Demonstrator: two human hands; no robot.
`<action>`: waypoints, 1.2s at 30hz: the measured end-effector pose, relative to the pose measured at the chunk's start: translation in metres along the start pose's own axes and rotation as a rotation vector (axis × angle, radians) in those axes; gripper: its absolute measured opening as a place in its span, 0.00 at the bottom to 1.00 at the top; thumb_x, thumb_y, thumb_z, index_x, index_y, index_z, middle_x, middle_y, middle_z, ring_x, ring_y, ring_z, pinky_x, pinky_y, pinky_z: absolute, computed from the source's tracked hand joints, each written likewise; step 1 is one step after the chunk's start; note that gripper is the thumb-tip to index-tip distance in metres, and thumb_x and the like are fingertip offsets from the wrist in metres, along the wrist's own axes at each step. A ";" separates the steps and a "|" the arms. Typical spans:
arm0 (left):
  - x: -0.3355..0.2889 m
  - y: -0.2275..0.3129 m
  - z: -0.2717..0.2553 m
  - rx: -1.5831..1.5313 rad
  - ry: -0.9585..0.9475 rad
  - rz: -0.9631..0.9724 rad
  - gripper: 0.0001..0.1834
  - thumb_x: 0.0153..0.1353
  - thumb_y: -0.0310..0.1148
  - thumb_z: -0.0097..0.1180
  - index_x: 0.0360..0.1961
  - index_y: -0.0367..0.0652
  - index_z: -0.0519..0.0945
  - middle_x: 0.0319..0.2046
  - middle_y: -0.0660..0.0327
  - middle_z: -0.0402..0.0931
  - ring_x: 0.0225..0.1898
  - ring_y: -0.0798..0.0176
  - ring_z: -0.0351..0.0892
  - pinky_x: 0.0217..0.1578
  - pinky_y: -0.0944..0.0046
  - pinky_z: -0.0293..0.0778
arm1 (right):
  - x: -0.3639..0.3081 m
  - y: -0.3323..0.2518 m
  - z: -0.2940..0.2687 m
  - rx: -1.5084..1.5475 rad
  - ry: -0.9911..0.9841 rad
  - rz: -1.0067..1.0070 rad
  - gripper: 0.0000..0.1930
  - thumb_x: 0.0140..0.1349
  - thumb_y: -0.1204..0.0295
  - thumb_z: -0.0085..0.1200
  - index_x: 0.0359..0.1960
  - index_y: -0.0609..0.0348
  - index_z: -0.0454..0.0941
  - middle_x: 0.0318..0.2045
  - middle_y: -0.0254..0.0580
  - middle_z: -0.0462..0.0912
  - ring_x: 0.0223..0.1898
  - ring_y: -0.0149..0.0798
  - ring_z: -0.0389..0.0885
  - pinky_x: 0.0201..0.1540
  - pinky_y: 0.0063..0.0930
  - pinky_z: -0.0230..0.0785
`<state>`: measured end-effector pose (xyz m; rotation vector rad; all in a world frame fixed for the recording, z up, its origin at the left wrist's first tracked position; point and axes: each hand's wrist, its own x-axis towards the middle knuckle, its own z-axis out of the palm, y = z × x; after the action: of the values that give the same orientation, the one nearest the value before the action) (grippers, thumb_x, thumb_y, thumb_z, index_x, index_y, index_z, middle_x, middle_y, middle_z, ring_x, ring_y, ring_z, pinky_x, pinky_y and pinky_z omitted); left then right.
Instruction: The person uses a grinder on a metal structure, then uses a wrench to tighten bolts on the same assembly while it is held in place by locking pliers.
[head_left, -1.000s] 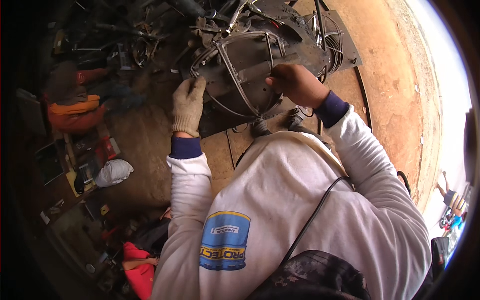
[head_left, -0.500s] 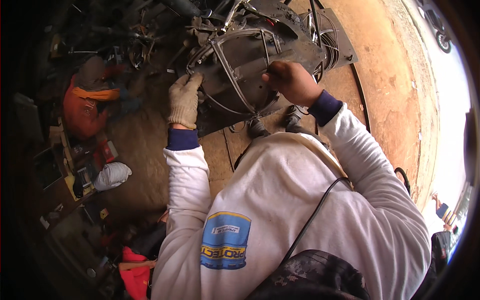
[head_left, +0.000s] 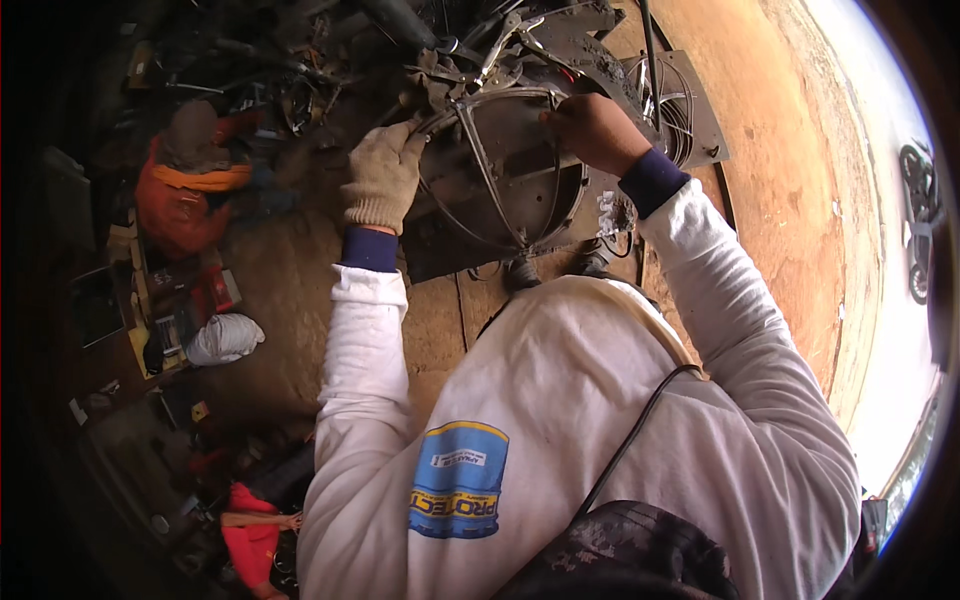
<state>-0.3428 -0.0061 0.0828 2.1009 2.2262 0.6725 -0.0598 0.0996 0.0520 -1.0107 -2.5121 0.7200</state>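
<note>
A metal frame of bent rods, with a rounded outline and cross bars, lies over the dark steel work table. My left hand, in a knitted work glove, is closed at the frame's left curve, its fingertips partly hidden. Bare and curled into a grip, my right hand is at the frame's far right corner. Its fingers cover the rod there. Just beyond the frame sits a pair of locking pliers among other metal parts.
A coil of wire or thin rod lies on a plate at the table's right. Left of me crouches a person in orange, near a white sack. Red cloth shows at lower left. A motorcycle stands far right.
Both hands have moved farther from my body along the frame, the right one to its far corner. The whole view has shifted slightly.
</note>
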 end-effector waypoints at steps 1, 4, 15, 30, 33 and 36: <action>-0.004 -0.003 0.003 0.040 0.021 0.053 0.11 0.59 0.37 0.62 0.39 0.43 0.84 0.34 0.50 0.82 0.38 0.43 0.81 0.39 0.49 0.77 | -0.001 -0.002 0.003 -0.039 -0.002 -0.070 0.17 0.62 0.58 0.53 0.29 0.61 0.82 0.28 0.59 0.82 0.35 0.60 0.82 0.41 0.49 0.76; -0.004 -0.013 0.007 0.109 0.000 0.135 0.10 0.58 0.36 0.63 0.39 0.43 0.84 0.31 0.51 0.81 0.36 0.45 0.81 0.37 0.49 0.77 | -0.003 -0.008 0.000 0.153 0.007 0.192 0.16 0.61 0.60 0.53 0.30 0.62 0.82 0.30 0.59 0.83 0.36 0.61 0.82 0.42 0.50 0.75; 0.006 0.007 -0.019 -0.098 -0.145 -0.022 0.10 0.59 0.35 0.61 0.39 0.42 0.85 0.33 0.53 0.83 0.39 0.49 0.82 0.40 0.55 0.77 | -0.007 0.017 0.005 -0.122 0.021 -0.241 0.08 0.61 0.68 0.53 0.38 0.54 0.82 0.34 0.48 0.82 0.36 0.53 0.83 0.38 0.42 0.77; -0.083 -0.020 -0.026 -0.193 -0.207 -0.184 0.24 0.55 0.37 0.66 0.53 0.41 0.80 0.46 0.51 0.82 0.50 0.46 0.80 0.52 0.54 0.75 | -0.063 0.015 -0.024 0.074 0.113 0.211 0.21 0.60 0.58 0.64 0.50 0.57 0.80 0.42 0.49 0.82 0.42 0.52 0.82 0.44 0.41 0.75; -0.091 -0.013 -0.014 -0.212 -0.282 -0.198 0.25 0.53 0.35 0.67 0.53 0.40 0.80 0.45 0.50 0.83 0.49 0.45 0.81 0.52 0.52 0.75 | -0.072 0.024 -0.013 0.273 0.017 0.218 0.23 0.60 0.61 0.64 0.52 0.61 0.77 0.44 0.51 0.82 0.45 0.50 0.83 0.46 0.39 0.75; -0.092 -0.018 -0.009 -0.262 -0.287 -0.254 0.25 0.52 0.34 0.67 0.52 0.40 0.80 0.44 0.49 0.83 0.49 0.46 0.81 0.52 0.53 0.75 | -0.069 0.027 -0.007 0.416 -0.018 0.295 0.22 0.61 0.63 0.63 0.52 0.62 0.76 0.44 0.51 0.83 0.45 0.50 0.83 0.47 0.37 0.75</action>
<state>-0.3535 -0.0967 0.0589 1.6408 2.0681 0.5689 0.0057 0.0697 0.0336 -1.2242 -2.1131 1.2760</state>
